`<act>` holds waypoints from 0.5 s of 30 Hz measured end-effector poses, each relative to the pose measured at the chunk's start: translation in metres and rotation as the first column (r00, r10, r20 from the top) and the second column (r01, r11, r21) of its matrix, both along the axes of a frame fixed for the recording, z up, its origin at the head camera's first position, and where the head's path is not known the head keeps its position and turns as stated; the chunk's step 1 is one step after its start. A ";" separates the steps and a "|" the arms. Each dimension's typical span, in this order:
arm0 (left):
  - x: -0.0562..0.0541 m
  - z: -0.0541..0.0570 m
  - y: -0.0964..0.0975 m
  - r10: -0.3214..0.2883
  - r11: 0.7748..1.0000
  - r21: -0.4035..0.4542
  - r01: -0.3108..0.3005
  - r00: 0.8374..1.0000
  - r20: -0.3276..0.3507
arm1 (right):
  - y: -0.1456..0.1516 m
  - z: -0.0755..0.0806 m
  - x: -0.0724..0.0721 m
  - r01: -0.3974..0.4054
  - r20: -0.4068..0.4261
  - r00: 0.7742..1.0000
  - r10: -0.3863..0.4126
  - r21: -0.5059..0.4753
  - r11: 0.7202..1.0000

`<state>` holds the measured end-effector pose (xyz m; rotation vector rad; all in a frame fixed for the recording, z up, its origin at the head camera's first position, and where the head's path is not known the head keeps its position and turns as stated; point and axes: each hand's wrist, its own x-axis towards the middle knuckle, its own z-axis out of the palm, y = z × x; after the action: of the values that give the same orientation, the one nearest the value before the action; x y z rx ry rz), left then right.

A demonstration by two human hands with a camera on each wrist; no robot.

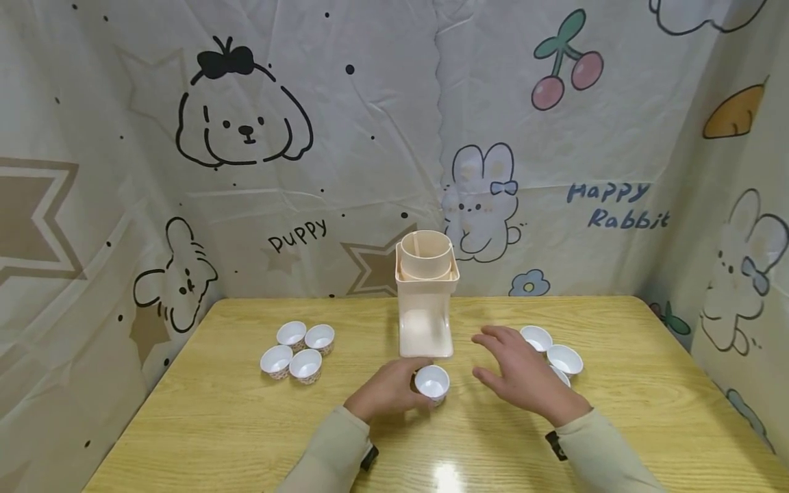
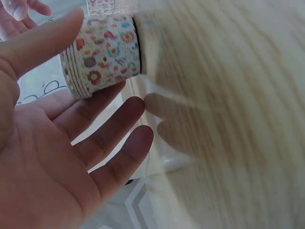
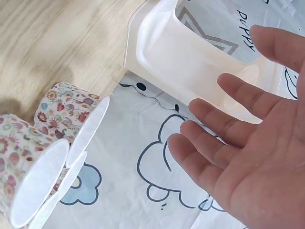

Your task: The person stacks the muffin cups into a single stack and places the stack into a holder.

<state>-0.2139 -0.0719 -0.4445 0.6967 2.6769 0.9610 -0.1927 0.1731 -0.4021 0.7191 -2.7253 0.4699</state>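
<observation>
My left hand (image 1: 391, 389) grips a small stack of nested paper cups (image 1: 433, 382) between thumb and fingers, in front of the beige plastic stand. In the left wrist view, several rims show stacked at the mouth of the floral-printed cups (image 2: 107, 55); the thumb lies along one side. The cup base is close to the tabletop. My right hand (image 1: 524, 375) is raised with fingers spread, holding nothing, just left of a group of white-lined cups (image 1: 564, 359). In the right wrist view its fingers (image 3: 214, 126) overlap the stand (image 3: 190, 62).
The beige stand (image 1: 425, 322) with a round open tube (image 1: 427, 255) on top stands at the table's back middle. Several floral paper cups (image 1: 306, 364) sit grouped at the left. A printed cloth (image 1: 370, 137) hangs behind the wooden table (image 1: 203, 411).
</observation>
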 end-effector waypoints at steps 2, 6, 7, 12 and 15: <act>0.000 0.000 0.000 0.008 1.000 0.006 -0.008 1.000 0.008 | 0.001 0.000 0.000 0.000 0.001 1.000 0.000 0.004 1.000; 0.000 0.000 -0.001 0.023 1.000 0.012 -0.024 1.000 0.020 | 0.002 0.000 0.001 -0.003 -0.002 1.000 0.003 0.009 1.000; 0.000 0.000 -0.001 0.029 0.999 0.013 -0.029 0.999 0.017 | 0.002 -0.001 0.001 -0.002 -0.002 1.000 0.002 0.010 1.000; -0.001 -0.001 -0.003 0.081 0.997 0.010 -0.081 0.996 0.026 | 0.004 -0.001 0.002 0.007 0.011 1.000 -0.007 0.008 1.000; -0.002 -0.001 -0.004 0.098 0.995 0.008 -0.098 0.995 0.029 | 0.007 -0.001 0.003 0.013 0.029 0.999 -0.014 0.011 1.000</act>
<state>-0.2160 -0.0758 -0.4452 0.5538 2.7049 1.0006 -0.1892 0.1796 -0.4029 0.7013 -2.7599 0.4671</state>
